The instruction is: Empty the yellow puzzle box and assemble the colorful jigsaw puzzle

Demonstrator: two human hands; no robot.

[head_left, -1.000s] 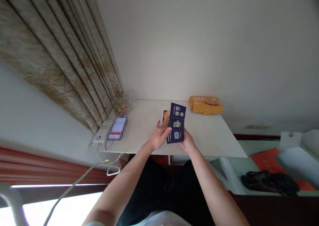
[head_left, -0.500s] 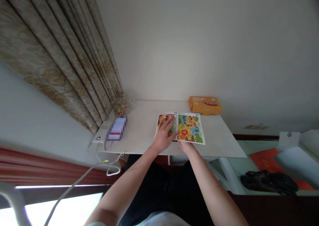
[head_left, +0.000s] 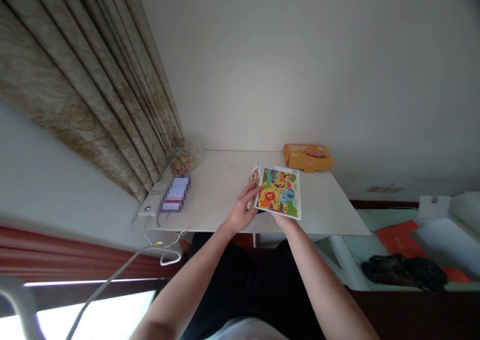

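A picture booklet (head_left: 280, 195) with colourful cartoon animals is held above the near part of the white table (head_left: 213, 195), tilted a little. My left hand (head_left: 240, 214) grips its left side, where a narrow strip of another page shows, folded up steeply. The fingers are wrapped along that page's edge, the thumb near the fold. From below, my right hand (head_left: 282, 221) supports the right half; its fingers are hidden under the page.
An orange box (head_left: 308, 158) stands at the back right of the table. At the left lie a clear bag of small colourful pieces (head_left: 184, 159), a blurred phone (head_left: 175, 194) and a white power strip (head_left: 149, 208) with cables. Black shoes (head_left: 405, 273) are on a lower shelf at right.
The booklet's left page has swung up from lying nearly flat to a steep fold. The right half has shifted slightly left, and my left hand has moved to the page's outer side.
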